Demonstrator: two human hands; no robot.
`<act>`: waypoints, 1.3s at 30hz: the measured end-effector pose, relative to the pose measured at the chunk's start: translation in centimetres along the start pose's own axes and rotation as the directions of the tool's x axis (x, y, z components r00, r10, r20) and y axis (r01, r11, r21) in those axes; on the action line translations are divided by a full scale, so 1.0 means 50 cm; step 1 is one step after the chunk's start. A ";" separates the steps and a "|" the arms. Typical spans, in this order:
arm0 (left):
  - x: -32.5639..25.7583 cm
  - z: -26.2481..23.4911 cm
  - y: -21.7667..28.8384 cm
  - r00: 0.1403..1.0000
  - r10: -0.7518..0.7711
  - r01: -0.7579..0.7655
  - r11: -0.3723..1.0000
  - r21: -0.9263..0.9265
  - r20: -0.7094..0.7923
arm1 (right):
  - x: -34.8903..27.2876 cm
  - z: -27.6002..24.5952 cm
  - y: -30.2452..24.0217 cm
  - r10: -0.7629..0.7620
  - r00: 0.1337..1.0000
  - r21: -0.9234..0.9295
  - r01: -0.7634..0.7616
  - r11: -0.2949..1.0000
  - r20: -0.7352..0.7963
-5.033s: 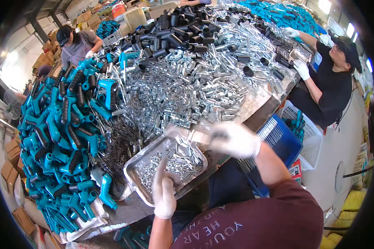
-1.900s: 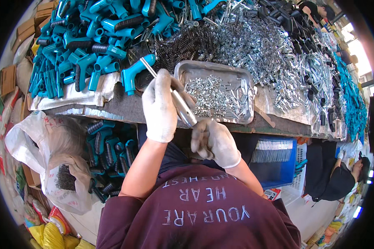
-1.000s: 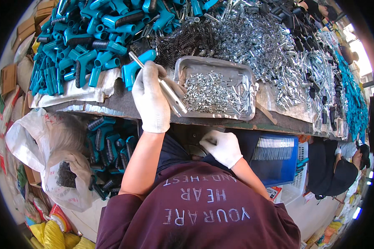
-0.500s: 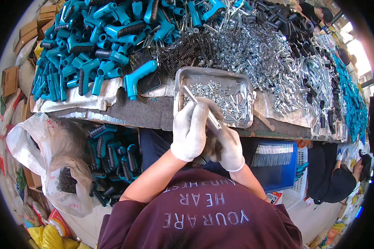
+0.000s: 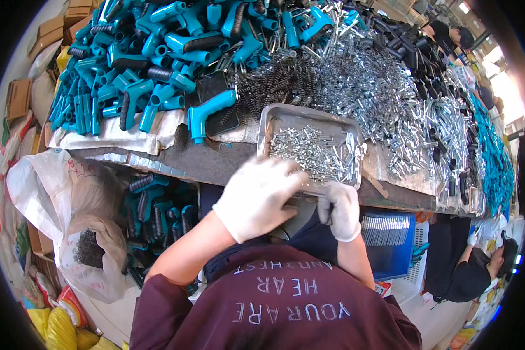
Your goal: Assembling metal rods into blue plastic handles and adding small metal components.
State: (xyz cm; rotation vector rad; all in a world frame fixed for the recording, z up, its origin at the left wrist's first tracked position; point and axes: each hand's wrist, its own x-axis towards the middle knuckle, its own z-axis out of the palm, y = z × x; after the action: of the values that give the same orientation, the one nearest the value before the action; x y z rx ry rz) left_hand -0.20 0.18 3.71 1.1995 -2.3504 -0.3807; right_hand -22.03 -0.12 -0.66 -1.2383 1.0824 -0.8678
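At the desk's left end the teal plastic handles point(image 5: 140, 70) lie heaped well back from the near edge, so the front strip stays free for your work; one teal handle point(image 5: 207, 114) sits apart near that edge, close to the coil springs point(image 5: 277, 87). Below the edge, a clear plastic bag point(image 5: 70, 233) hangs open beside more handles, placed to catch parts.

Your left hand point(image 5: 256, 195), in a white glove, is curled with fingers together just below the near edge, over your lap; whether it grips anything, you cannot tell from here. Half a second ago it held a metal rod up at the tray's lip; now it has dropped lower and no rod shows.

The metal tray point(image 5: 274, 119) of small bright parts rests at the near edge, within reach of both hands. Your right hand point(image 5: 339, 211) is closed in a loose fist just under the tray's near right corner, its contents hidden, much as before.
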 end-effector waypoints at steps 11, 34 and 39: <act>-0.039 -0.013 -0.238 0.424 -0.798 0.882 0.472 -0.004 -0.429 | 0.170 -0.037 -0.027 -0.383 0.908 -0.620 0.203 0.758 -0.171; 0.153 -0.119 -0.275 0.604 -0.650 0.770 0.626 0.126 -0.460 | 0.425 -0.071 -0.071 -0.548 0.811 -0.678 0.285 0.677 -0.206; 0.311 -0.113 -0.288 0.657 -0.596 0.675 0.738 0.007 -0.462 | 0.422 -0.115 -0.057 -0.267 0.884 0.086 0.322 0.943 -0.384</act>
State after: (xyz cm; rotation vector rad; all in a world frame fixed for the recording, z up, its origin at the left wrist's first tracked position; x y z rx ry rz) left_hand 4.73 -21.00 6.50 1.9716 -1.5370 -0.0935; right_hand -21.36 -22.16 -1.16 -1.1583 1.1114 -1.4360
